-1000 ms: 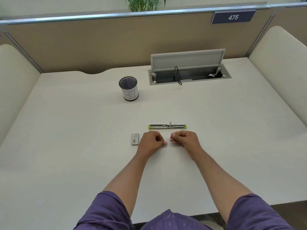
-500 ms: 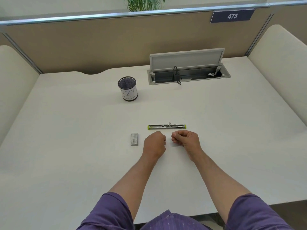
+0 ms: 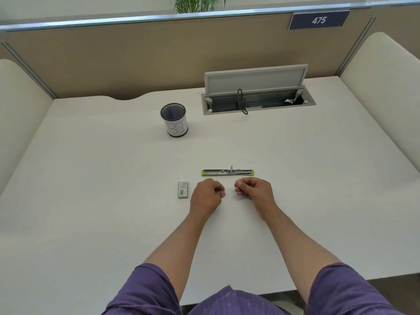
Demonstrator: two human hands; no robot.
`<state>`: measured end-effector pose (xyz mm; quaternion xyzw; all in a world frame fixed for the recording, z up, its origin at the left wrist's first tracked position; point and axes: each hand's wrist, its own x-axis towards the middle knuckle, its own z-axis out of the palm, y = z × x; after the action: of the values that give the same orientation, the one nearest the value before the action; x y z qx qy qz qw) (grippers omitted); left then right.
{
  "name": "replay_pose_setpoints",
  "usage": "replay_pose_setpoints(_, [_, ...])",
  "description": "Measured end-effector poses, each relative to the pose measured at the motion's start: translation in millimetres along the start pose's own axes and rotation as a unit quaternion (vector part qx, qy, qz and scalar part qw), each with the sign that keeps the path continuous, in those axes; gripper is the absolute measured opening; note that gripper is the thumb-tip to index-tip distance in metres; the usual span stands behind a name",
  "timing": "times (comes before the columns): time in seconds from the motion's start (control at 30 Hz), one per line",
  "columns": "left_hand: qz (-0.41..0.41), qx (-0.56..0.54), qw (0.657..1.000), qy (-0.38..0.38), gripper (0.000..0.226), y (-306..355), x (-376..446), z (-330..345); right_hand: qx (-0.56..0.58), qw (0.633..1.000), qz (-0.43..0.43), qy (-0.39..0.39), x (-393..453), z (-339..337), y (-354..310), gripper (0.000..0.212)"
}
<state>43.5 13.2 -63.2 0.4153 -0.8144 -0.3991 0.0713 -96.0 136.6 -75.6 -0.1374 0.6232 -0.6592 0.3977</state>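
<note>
Lime-tipped silver clip bar [image 3: 227, 172], purple sleeves [image 3: 145, 289].

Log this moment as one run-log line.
left hand: curled, on table, nothing seen held | right hand: same | green-ended metal bar: just beyond both hands, untouched | grey box: left of left hand | mesh cup: far back

left hand [image 3: 205, 196], right hand [image 3: 254, 192]: curled fingers hide whether anything held. small box [image 3: 183, 189] label unreadable. plant [image 3: 196, 3] cut by top edge.

Bright, even overhead light w/ soft faint shadows under the hands [image 3: 229, 195] on the surface [image 3: 91, 201], sharp mid-frame, wide-angle bowing at frame edges, no glare.
</note>
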Motion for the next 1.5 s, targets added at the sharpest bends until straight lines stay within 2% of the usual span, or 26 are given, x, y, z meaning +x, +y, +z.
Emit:
replay_pose_setpoints(0.2, [0.008,0.088,0.996,0.019,0.014,7,4,1,0.005,1.000,0.005,0.005,-1,1,0,0.007])
replay_pose_setpoints(0.33, [0.068,0.183,0.981,0.010,0.020,7,6,6,0.003,1.000,0.005,0.009,-3,1,-2,0.008])
replay_pose_setpoints(0.53, [0.137,0.244,0.959,0.032,0.011,-2,1,12,0.010,1.000,0.002,0.011,-4,1,-2,0.006])
replay_pose_setpoints(0.63, [0.144,0.270,0.952,0.024,0.006,-1,-1,11,0.009,1.000,0.003,0.010,-3,2,-1,0.005])
replay_pose_setpoints(0.8, [0.137,0.334,0.932,0.013,0.018,0,-6,11,0.000,1.000,0.000,0.004,-1,0,0,0.007])
replay_pose_setpoints(1.0, [0.149,0.355,0.922,-0.034,0.025,6,-3,6,-0.001,1.000,0.002,-0.006,0,-2,1,0.009])
replay_pose_setpoints(1.17, [0.139,0.354,0.924,-0.031,0.027,4,-6,9,-0.008,1.000,0.004,-0.003,-1,-1,0,0.010])
replay_pose_setpoints(1.37, [0.123,0.316,0.941,-0.013,0.028,4,3,-2,-0.008,1.000,0.008,-0.003,-2,9,-5,0.011])
replay_pose_setpoints(1.5, [0.106,0.237,0.966,0.020,0.025,6,15,-21,-0.018,0.999,-0.011,-0.039,6,36,-18,0.015])
